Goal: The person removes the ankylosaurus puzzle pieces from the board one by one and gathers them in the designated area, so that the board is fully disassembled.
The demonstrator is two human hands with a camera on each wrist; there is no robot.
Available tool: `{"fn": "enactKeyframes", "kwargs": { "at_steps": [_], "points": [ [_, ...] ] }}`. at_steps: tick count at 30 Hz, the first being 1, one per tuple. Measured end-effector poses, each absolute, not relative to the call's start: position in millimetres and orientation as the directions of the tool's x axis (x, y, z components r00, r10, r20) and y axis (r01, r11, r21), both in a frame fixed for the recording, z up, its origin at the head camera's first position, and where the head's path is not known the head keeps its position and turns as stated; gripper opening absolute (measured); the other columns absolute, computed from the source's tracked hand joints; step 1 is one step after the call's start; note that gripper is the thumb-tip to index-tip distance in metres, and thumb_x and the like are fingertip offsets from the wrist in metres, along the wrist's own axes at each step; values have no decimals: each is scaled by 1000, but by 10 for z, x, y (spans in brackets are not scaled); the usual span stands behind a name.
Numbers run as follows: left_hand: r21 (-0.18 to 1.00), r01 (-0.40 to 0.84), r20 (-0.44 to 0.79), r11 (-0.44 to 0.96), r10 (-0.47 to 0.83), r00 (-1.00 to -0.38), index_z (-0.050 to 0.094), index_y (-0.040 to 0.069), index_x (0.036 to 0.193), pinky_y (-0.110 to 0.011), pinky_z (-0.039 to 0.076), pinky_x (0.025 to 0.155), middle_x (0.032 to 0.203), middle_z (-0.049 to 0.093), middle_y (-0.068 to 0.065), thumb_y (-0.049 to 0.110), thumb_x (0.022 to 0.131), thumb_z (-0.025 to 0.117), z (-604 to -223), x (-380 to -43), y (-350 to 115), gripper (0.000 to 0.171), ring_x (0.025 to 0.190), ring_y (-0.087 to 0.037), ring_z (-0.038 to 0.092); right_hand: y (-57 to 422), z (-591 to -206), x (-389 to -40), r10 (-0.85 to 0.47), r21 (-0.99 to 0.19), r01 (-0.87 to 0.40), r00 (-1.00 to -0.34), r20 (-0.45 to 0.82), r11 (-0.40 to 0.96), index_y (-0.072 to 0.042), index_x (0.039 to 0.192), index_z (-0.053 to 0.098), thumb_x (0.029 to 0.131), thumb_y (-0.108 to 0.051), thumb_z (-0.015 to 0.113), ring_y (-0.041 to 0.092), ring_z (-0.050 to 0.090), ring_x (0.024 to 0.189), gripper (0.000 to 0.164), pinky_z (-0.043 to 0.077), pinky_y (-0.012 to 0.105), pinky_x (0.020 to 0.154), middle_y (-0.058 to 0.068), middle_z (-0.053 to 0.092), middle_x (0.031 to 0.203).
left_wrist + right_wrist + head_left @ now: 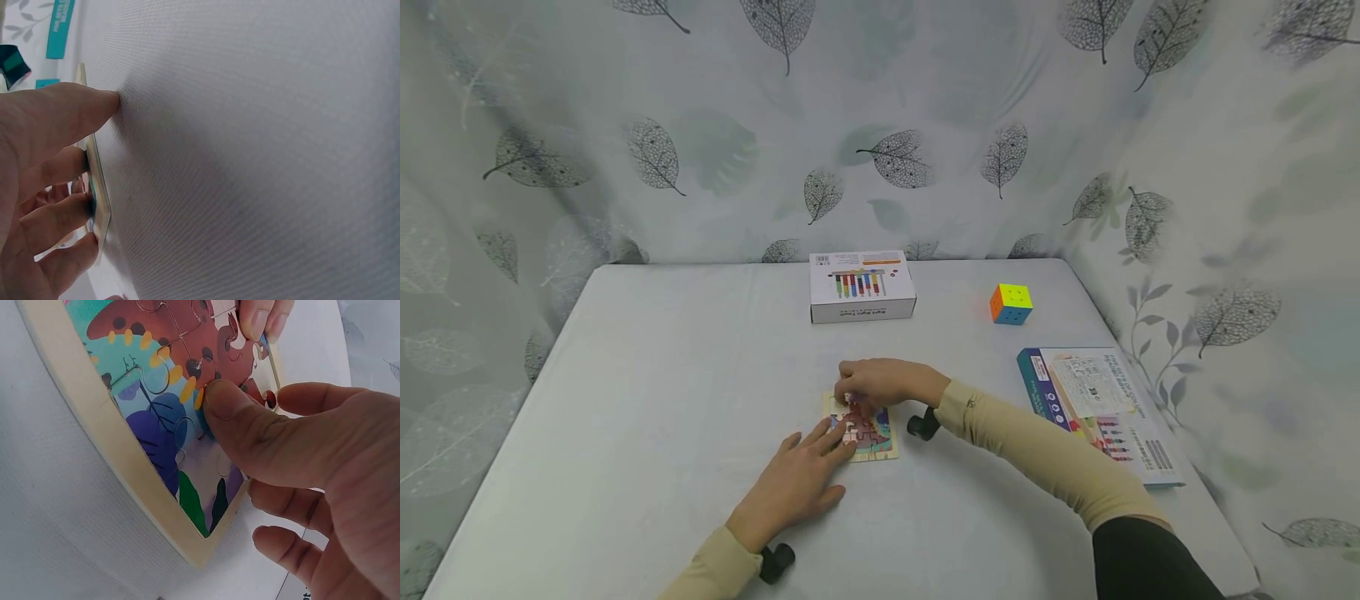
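Note:
A wooden jigsaw puzzle (880,450) with a red-brown dinosaur picture and a pale frame lies on the white table. My right hand (880,382) is over its far edge. In the right wrist view, that hand's thumb and forefinger pinch a red-brown puzzle piece (255,392) near the frame (131,462); the hand hides part of it. My left hand (797,482) comes from the near left, its fingertips resting on the puzzle's left side. The left wrist view shows its fingers (56,215) on the board's edge (100,187), with the thumb apart.
A white box (862,312) with a colourful picture stands at the back. To its right is a colourful cube (1011,305). A larger flat box (1101,408) lies at the right edge of the table (625,392). Leaf-patterned cloth (955,100) hangs behind.

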State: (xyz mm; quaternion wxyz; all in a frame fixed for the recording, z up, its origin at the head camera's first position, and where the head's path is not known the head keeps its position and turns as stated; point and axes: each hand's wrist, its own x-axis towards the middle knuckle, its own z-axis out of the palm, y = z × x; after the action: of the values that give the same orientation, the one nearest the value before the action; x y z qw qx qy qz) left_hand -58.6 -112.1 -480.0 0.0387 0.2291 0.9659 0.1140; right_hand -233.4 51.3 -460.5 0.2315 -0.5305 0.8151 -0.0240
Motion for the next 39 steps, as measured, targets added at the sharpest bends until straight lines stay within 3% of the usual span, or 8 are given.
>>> {"fn": "enactKeyframes", "kwargs": {
  "at_steps": [14, 21, 31, 39],
  "points": [
    [237, 443, -8, 865, 457, -889, 64, 16, 135, -63, 48, 103, 148, 57, -10, 36, 86, 77, -4808, -586, -1122, 54, 142, -35, 49, 526, -4605, -2328, -890, -322, -849, -311, -334, 418, -22, 116, 63, 89, -14, 75, 10, 52, 94, 30, 48, 25, 85, -2, 56, 108],
    [227, 449, -1, 864, 461, -887, 64, 17, 135, -63, 49, 102, 148, 57, -9, 37, 85, 76, -4826, -588, -1121, 55, 142, -35, 50, 537, -4600, -2304, -885, -323, -839, -336, -323, 437, -19, 120, 61, 89, -16, 76, 8, 54, 96, 34, 51, 26, 92, -3, 58, 111],
    [212, 454, -7, 866, 466, -885, 63, 17, 136, -63, 49, 103, 151, 55, -9, 38, 85, 77, -4826, -587, -1116, 57, 142, -35, 49, 590, -4539, -2339, -930, -418, -836, -276, -242, 356, -14, 102, 72, 91, -15, 73, 8, 57, 90, 11, 51, 22, 86, -1, 65, 99],
    [214, 450, -6, 867, 462, -887, 63, 16, 137, -63, 48, 103, 151, 54, -9, 38, 85, 78, -4827, -585, -1112, 58, 143, -35, 48, 622, -4504, -2393, -941, -514, -789, -267, -205, 336, -11, 101, 73, 94, -15, 70, 7, 58, 87, 9, 51, 20, 83, -1, 70, 97]
  ]
}}
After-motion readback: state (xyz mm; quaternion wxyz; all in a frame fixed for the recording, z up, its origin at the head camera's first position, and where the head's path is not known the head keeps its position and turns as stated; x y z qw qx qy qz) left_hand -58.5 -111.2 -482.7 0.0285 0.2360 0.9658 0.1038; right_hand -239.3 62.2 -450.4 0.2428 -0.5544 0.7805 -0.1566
